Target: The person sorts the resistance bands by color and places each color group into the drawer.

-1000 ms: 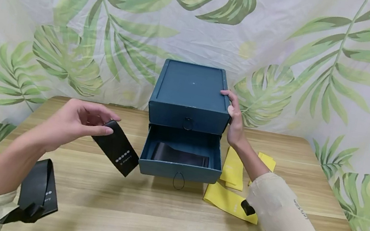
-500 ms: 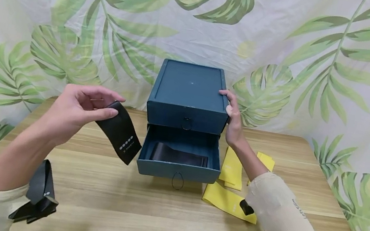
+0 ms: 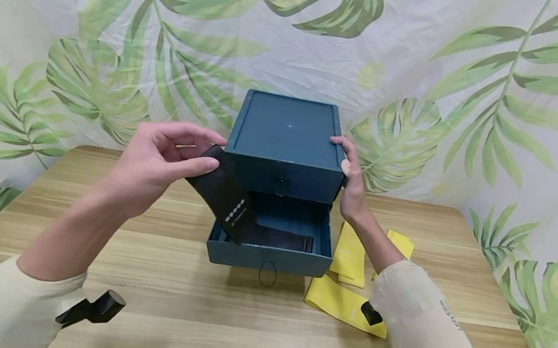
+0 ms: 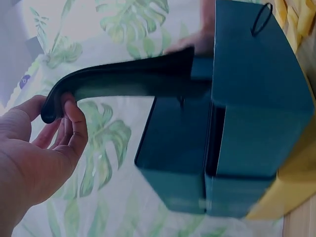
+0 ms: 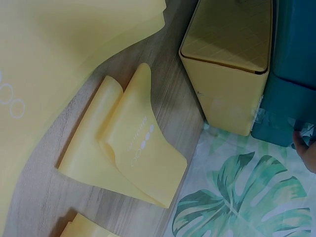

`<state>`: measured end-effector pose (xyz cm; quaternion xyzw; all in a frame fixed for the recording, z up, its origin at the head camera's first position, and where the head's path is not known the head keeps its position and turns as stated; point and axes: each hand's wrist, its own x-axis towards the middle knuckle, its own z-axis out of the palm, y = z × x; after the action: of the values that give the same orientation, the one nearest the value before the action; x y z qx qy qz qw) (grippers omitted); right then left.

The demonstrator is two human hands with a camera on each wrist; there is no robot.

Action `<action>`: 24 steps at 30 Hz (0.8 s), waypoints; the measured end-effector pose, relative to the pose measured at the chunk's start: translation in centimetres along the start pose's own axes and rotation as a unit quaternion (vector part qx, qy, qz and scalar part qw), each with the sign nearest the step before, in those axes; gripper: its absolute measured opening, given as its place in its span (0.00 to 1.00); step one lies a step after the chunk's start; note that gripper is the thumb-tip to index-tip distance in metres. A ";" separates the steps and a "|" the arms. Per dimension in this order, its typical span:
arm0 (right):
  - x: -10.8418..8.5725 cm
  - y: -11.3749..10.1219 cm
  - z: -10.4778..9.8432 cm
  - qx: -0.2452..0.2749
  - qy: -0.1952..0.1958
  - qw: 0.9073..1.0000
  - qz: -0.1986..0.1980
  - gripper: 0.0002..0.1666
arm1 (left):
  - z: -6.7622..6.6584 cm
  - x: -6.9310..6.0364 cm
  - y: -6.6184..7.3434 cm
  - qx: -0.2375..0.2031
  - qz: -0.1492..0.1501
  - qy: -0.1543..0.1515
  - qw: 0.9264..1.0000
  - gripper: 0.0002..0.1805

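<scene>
In the head view my left hand (image 3: pixel 163 170) pinches the top end of a black band (image 3: pixel 225 192) with thumb and fingers. The band's lower end hangs over the left part of the open lower drawer (image 3: pixel 267 259), in front of another black band (image 3: pixel 287 239) lying inside. My right hand (image 3: pixel 354 186) rests on the right side and top edge of the blue cabinet (image 3: pixel 289 129). The left wrist view shows my left hand (image 4: pixel 39 153) gripping the curved band (image 4: pixel 123 79). In the right wrist view, fingers of my right hand (image 5: pixel 307 152) touch the teal side.
Several yellow bands (image 3: pixel 348 305) lie on the wooden table (image 3: pixel 207 340), right of the cabinet and partly behind my right forearm. A yellow box (image 5: pixel 222 89) stands beside the teal cabinet in the right wrist view. A leaf-patterned cloth (image 3: pixel 303 61) hangs behind.
My left hand has moved right and up, bringing its band from beside the cabinet over the open drawer. The black band near my left sleeve is now hidden. My right hand stays put.
</scene>
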<state>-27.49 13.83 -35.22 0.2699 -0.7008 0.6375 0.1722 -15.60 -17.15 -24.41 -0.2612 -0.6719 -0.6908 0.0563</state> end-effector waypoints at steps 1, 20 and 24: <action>0.0 0.0 0.0 -0.001 0.000 1.000 0.000 0.38 | 0.4 0.2 0.0 0.003 -0.002 0.001 1.000 0.18; 0.1 0.0 0.2 0.006 0.007 1.000 0.000 0.37 | 6.6 2.6 -2.4 0.008 0.000 -0.022 1.000 0.16; 0.0 -0.1 0.2 0.010 0.006 1.000 0.003 0.37 | 7.6 3.0 -3.0 0.039 0.010 -0.029 0.999 0.15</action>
<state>-27.45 13.62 -35.19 0.2653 -0.6942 0.6466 0.1720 -17.33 -8.82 -26.12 -0.2853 -0.6967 -0.6560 0.0539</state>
